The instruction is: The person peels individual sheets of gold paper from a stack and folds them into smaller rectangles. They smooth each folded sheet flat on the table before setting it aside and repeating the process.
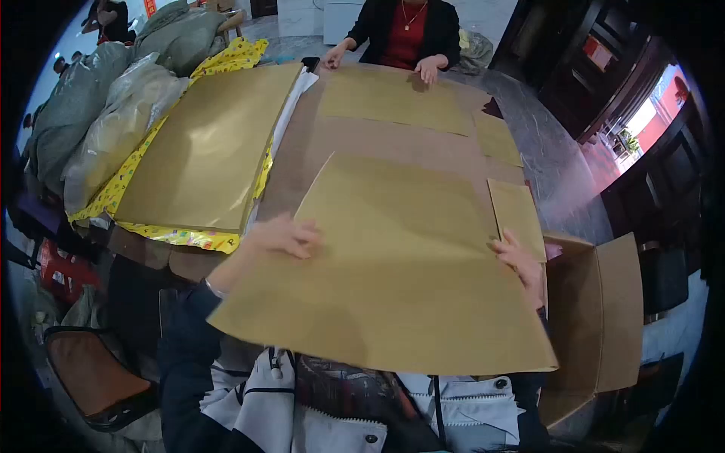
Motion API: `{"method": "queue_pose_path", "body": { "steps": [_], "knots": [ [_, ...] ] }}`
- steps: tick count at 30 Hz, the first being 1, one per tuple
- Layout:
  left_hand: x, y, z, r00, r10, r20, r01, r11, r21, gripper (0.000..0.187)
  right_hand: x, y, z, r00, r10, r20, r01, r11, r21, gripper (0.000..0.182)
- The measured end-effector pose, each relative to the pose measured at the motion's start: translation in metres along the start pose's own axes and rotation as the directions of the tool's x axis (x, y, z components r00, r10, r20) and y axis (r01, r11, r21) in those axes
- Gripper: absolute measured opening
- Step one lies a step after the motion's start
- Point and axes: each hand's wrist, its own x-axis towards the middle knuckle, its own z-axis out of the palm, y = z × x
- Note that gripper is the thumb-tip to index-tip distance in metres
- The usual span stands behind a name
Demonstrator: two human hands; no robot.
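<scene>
A large sheet of matte gold paper lies across the near side of the table and hangs over its edge toward my lap, with a soft bend across its middle. On its left part rests my left hand, fingers spread and slightly blurred. My right hand is at the sheet's right edge, its fingers curled over the border and the paper bending beside them; the thumb is hard to make out. A smaller gold piece lies just beyond my right hand.
On the left, a thick stack of gold sheets sits on yellow patterned wrapping. Across the table, a co-worker's hands rest by another gold sheet. An open cardboard box stands at right, a chair at lower left.
</scene>
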Motion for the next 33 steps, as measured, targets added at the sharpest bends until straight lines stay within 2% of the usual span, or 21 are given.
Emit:
{"method": "queue_pose_path", "body": {
  "steps": [1,3,4,8,10,12,14,18,20,22,23,24,25,26,27,28,29,30,31,32,33],
  "knots": [
    [-0.008,0.007,0.024,0.984,0.109,0.142,-0.132,0.977,0.168,0.021,-0.016,-0.018,0.012,0.996,0.080,0.027,-0.078,0.995,-0.069,0.006],
    [-0.017,0.026,0.072,0.990,-0.090,0.110,0.072,0.985,0.154,0.018,-0.064,-0.014,0.039,0.983,0.145,0.110,-0.146,0.989,0.000,0.006],
    [-0.038,-0.015,0.147,0.896,0.027,-0.443,-0.145,0.961,-0.235,0.018,-0.080,-0.012,0.048,0.985,0.096,0.146,-0.087,0.994,-0.071,0.011],
    [-0.050,0.028,0.157,0.923,-0.155,-0.352,0.011,0.925,-0.381,0.016,-0.111,-0.024,0.069,0.961,0.106,0.255,-0.093,0.994,-0.065,0.015],
    [-0.053,0.025,0.162,0.917,-0.096,-0.386,0.014,0.977,-0.211,0.016,-0.111,-0.034,0.075,0.944,0.147,0.296,-0.126,0.988,-0.090,0.017],
    [-0.055,0.025,0.168,0.908,-0.096,-0.408,0.005,0.976,-0.218,0.012,-0.130,-0.026,0.083,0.955,0.185,0.232,-0.174,0.982,-0.071,0.018],
    [-0.054,0.026,0.161,0.909,-0.103,-0.404,0.014,0.976,-0.217,0.012,-0.126,-0.026,0.076,0.913,0.206,0.353,-0.167,0.976,-0.138,0.019],
    [-0.047,0.024,0.134,0.924,-0.076,-0.375,-0.035,0.959,-0.280,0.014,-0.134,-0.018,0.080,0.880,0.378,0.288,-0.385,0.922,-0.035,0.016],
    [-0.042,0.029,0.110,0.953,-0.171,-0.251,0.019,0.858,-0.513,0.017,-0.126,-0.026,0.082,0.856,0.450,0.254,-0.461,0.887,-0.019,0.015],
    [-0.033,0.017,0.103,0.965,-0.190,-0.180,0.039,0.785,-0.618,0.018,-0.119,-0.032,0.083,0.823,0.533,0.198,-0.544,0.839,0.006,0.013],
    [-0.029,0.010,0.100,0.968,-0.223,-0.111,0.078,0.693,-0.717,0.019,-0.132,-0.020,0.090,0.867,0.472,0.159,-0.476,0.880,-0.014,0.012],
    [-0.025,0.002,0.107,0.972,-0.208,-0.106,0.072,0.700,-0.711,0.019,-0.119,-0.032,0.091,0.766,0.639,0.072,-0.642,0.765,0.052,0.012],
    [-0.021,-0.005,0.119,0.923,-0.311,-0.225,0.071,0.714,-0.697,0.021,-0.105,-0.044,0.094,0.628,0.779,0.000,-0.771,0.622,0.138,0.013],
    [-0.017,-0.011,0.126,0.848,-0.405,-0.342,0.072,0.726,-0.683,0.023,-0.103,-0.042,0.094,0.580,0.814,0.032,-0.812,0.575,0.104,0.016],
    [-0.003,-0.014,0.109,0.884,-0.343,-0.317,0.052,0.747,-0.663,0.025,-0.104,-0.038,0.102,0.576,0.817,0.021,-0.814,0.571,0.106,0.016],
    [0.009,-0.014,0.095,0.888,-0.334,-0.316,0.048,0.752,-0.658,0.025,-0.107,-0.031,0.115,0.598,0.792,-0.125,-0.796,0.604,0.024,0.017],
    [0.020,-0.014,0.084,0.887,-0.383,-0.256,0.152,0.768,-0.622,0.027,-0.107,-0.025,0.126,0.616,0.743,-0.263,-0.779,0.624,-0.064,0.019],
    [0.028,-0.015,0.078,0.878,-0.435,-0.200,0.253,0.776,-0.578,0.029,-0.091,-0.026,0.122,0.673,0.694,-0.254,-0.724,0.689,-0.037,0.024],
    [0.046,-0.028,0.095,0.841,-0.441,-0.313,-0.053,0.510,-0.859,0.035,-0.087,-0.022,0.123,0.669,0.697,-0.259,-0.728,0.685,-0.038,0.024],
    [0.050,-0.046,0.101,0.844,-0.435,-0.312,-0.053,0.511,-0.858,0.035,-0.083,-0.018,0.125,0.647,0.705,-0.292,-0.753,0.650,-0.100,0.025],
    [0.057,-0.046,0.088,0.820,-0.489,-0.299,0.088,0.624,-0.777,0.040,-0.079,-0.014,0.125,0.625,0.712,-0.322,-0.777,0.609,-0.161,0.027]
  ]
}}
